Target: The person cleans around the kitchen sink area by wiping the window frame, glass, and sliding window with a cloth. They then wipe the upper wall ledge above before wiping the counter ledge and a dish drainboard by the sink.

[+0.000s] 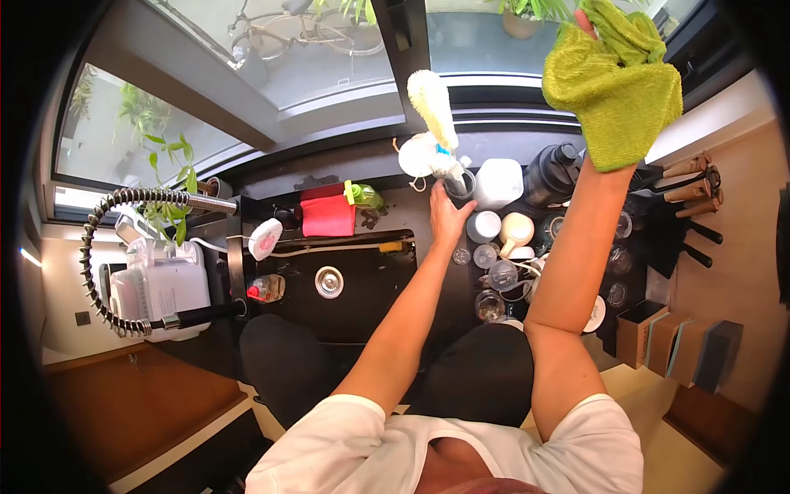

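2 hands [449,214], 1 grn cloth [619,103]

My green cloth [617,99] is covering nearly all of my right hand [586,25], so I am not making out how its fingers are curling; the cloth's upper end is running off the top edge. My right forearm [581,239] is blocking part of the crowded cups [504,275]. My left hand [448,216] is hiding one side of the dark cup [464,198], which is concealing the lower end of the fluffy brush [432,103]. Outside, the top edge is cutting off the bicycle [309,33]. Print on the white appliance [170,284] is showing too small for reading.
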`<state>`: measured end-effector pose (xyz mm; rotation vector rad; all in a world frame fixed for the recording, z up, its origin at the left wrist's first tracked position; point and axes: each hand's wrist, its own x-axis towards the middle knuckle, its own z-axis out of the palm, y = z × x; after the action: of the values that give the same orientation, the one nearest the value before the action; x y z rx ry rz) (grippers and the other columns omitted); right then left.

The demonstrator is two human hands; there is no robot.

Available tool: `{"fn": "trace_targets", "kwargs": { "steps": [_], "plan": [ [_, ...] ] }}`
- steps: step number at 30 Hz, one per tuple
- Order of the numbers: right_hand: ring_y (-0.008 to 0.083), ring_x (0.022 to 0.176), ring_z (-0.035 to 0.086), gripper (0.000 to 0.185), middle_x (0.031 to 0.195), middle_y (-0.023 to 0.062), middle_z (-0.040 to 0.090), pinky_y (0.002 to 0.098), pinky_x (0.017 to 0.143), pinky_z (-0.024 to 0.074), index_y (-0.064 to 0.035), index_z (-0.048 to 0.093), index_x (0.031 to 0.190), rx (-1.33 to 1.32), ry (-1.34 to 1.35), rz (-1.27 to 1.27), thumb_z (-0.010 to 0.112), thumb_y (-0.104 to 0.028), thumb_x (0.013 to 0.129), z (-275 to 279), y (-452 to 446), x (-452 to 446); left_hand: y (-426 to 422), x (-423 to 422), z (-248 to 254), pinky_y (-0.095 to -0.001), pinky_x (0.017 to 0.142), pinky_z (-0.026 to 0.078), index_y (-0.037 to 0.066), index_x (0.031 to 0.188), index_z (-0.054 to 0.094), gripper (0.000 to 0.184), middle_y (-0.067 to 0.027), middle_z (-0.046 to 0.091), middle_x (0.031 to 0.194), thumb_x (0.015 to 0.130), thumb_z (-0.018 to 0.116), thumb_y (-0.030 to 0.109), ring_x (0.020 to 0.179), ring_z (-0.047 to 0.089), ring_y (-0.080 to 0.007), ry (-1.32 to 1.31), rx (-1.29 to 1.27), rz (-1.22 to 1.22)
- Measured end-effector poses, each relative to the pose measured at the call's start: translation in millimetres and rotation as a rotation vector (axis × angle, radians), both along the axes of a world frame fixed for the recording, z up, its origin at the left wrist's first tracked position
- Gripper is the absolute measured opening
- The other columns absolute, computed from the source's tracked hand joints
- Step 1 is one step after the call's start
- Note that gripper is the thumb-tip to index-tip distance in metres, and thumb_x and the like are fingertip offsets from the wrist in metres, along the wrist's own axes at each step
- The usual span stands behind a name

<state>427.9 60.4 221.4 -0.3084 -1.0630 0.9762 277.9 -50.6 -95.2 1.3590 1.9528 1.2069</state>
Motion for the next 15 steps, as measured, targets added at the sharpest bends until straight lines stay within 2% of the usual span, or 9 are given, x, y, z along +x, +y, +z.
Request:
{"fn": "trace_targets", "kwargs": {
  "steps": [3,4,9,11,12,14,15],
  "plan": [
    [0.0317,0.115,0.055,0.043,0.129,0.0221,0.053,0.0437,0.097,0.0467,0.0004,0.046,0.13,-0.009,-0.031,-0.014,0.05,-0.025,0.095,-3.7,0.6,-3.4,2.0,-9.0,2.9,-0.0435,0.092,0.043,-0.004,0.128,0.039,0.083,-0.0225,0.053,0.119,0.064,0.084,0.021,0.11,0.052,-0.0401,-0.052,0.006,-0.047],
    [0.032,0.115,0.055,0.044,0.129,0.0223,0.053,0.0438,0.097,0.0466,0.0004,0.046,0.13,-0.014,-0.046,-0.021,0.051,-0.025,0.095,-5.8,1.9,-5.2,1.8,-9.9,4.3,-0.0432,0.088,0.045,-0.003,0.122,0.042,0.075,-0.0225,0.055,0.114,0.064,0.084,0.021,0.105,0.055,-0.0406,-0.064,0.059,-0.044],
    [0.0331,0.118,0.055,0.046,0.131,0.0236,0.053,0.0444,0.098,0.0466,0.0003,0.046,0.131,-0.038,-0.133,-0.063,0.052,-0.027,0.095,-17.4,8.7,-11.7,-4.4,-18.2,11.0,-0.0431,0.085,0.046,-0.002,0.111,0.046,0.063,-0.0222,0.056,0.11,0.065,0.083,0.021,0.102,0.055,-0.0412,-0.058,0.042,-0.084],
    [0.0367,0.121,0.052,0.047,0.132,0.0242,0.05,0.0472,0.098,0.0461,0.0005,0.045,0.133,-0.066,0.115,0.287,0.051,-0.027,0.095,-20.2,-0.2,-10.8,-11.9,-25.8,9.8,-0.043,0.084,0.046,-0.001,0.111,0.047,0.062,-0.0215,0.056,0.11,0.065,0.083,0.021,0.102,0.056,-0.0409,-0.046,0.076,-0.127],
    [0.0385,0.122,0.05,0.047,0.133,0.0244,0.049,0.0486,0.098,0.0458,0.0006,0.044,0.133,-0.078,0.242,0.459,0.051,-0.027,0.095,-20.4,-2.7,-10.6,-17.6,-29.3,9.8,-0.043,0.084,0.046,-0.001,0.112,0.047,0.063,-0.0212,0.057,0.11,0.066,0.083,0.021,0.102,0.056,-0.0408,-0.057,0.012,-0.144],
    [0.0417,0.123,0.048,0.047,0.134,0.0248,0.048,0.0512,0.098,0.0453,0.0008,0.045,0.133,-0.129,0.149,0.302,0.05,-0.028,0.096,-31.1,2.3,-18.2,-32.2,-36.0,15.7,-0.0429,0.084,0.046,0.0,0.114,0.047,0.064,-0.0205,0.057,0.111,0.066,0.082,0.022,0.102,0.056,-0.0406,-0.074,-0.111,-0.184],
    [0.0433,0.124,0.046,0.047,0.134,0.0249,0.047,0.0525,0.098,0.045,0.0009,0.045,0.133,-0.151,0.103,0.22,0.05,-0.028,0.096,-38.3,4.2,-22.8,-39.2,-38.1,17.7,-0.0416,0.084,0.046,-0.001,0.113,0.05,0.062,-0.0198,0.058,0.11,0.066,0.083,0.023,0.101,0.057,-0.0381,-0.073,-0.08,-0.18]
  ]
}}
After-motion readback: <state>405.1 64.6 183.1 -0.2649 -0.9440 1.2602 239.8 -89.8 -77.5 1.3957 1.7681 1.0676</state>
